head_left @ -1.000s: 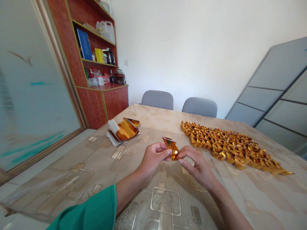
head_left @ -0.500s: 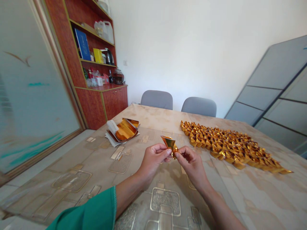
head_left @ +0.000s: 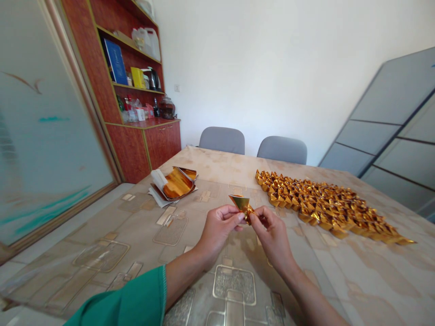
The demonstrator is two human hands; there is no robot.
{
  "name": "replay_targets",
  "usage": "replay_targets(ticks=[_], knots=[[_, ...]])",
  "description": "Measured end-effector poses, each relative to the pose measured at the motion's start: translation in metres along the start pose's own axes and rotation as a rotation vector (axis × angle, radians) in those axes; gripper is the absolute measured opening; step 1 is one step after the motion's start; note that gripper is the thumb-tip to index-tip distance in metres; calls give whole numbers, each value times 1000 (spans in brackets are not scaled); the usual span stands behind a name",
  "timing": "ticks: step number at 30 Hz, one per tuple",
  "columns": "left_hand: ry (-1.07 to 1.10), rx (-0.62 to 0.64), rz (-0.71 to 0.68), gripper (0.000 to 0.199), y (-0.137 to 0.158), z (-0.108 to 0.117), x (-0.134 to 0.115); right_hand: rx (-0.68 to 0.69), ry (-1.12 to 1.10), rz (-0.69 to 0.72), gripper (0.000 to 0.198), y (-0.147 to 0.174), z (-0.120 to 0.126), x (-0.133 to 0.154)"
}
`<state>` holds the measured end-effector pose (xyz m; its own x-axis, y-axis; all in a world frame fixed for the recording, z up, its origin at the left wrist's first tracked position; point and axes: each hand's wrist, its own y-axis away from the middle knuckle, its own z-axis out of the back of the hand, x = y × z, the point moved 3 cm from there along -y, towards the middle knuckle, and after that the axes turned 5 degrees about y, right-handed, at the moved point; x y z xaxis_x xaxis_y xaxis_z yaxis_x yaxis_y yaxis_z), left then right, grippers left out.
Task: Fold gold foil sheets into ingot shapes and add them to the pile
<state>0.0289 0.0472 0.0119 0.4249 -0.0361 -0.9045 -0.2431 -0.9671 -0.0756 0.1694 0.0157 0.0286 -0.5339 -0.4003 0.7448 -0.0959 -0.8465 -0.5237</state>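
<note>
Between my two hands, above the table, is a small folded piece of gold foil paper (head_left: 241,203), with a flared, pointed end upward and a crumpled lower part. My left hand (head_left: 220,228) pinches it from the left with thumb and fingers. From the right, my right hand (head_left: 273,231) grips the crumpled part between thumb and forefinger. To the right, many folded gold paper pieces (head_left: 326,203) sit packed in rows. A stack of gold foil sheets (head_left: 178,183) lies on the left, with whitish paper around its edge.
The table (head_left: 136,235) has a patterned cover. Two grey chairs (head_left: 222,140) stand at its far side. A red-brown cabinet (head_left: 142,142) with shelved items is at the back left. A frosted glass door (head_left: 50,127) stands at the left.
My fingers have shifted slightly on the folded foil paper, and its lower part looks more crumpled together. The stack and the rows of folded pieces stay in place.
</note>
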Motion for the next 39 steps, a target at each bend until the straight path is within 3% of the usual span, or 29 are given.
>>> replay_targets(ticks=[7, 14, 20, 25, 30, 39], knots=[[26, -4, 19, 32, 2, 0, 4, 6, -20, -66, 28, 2, -3, -4], [1, 13, 7, 30, 1, 0, 3, 72, 150, 109, 20, 0, -2, -3], [54, 9, 69, 38, 2, 2, 7, 115, 190, 158, 21, -1, -1, 0], [137, -17, 141, 43, 2, 2, 10, 153, 133, 125, 24, 0, -2, -1], [211, -90, 135, 42, 2, 3, 9, 222, -117, -3, 15, -1, -2, -6], [236, -69, 190, 44, 4, 0, 12, 123, -156, -91, 22, 1, -4, -15]])
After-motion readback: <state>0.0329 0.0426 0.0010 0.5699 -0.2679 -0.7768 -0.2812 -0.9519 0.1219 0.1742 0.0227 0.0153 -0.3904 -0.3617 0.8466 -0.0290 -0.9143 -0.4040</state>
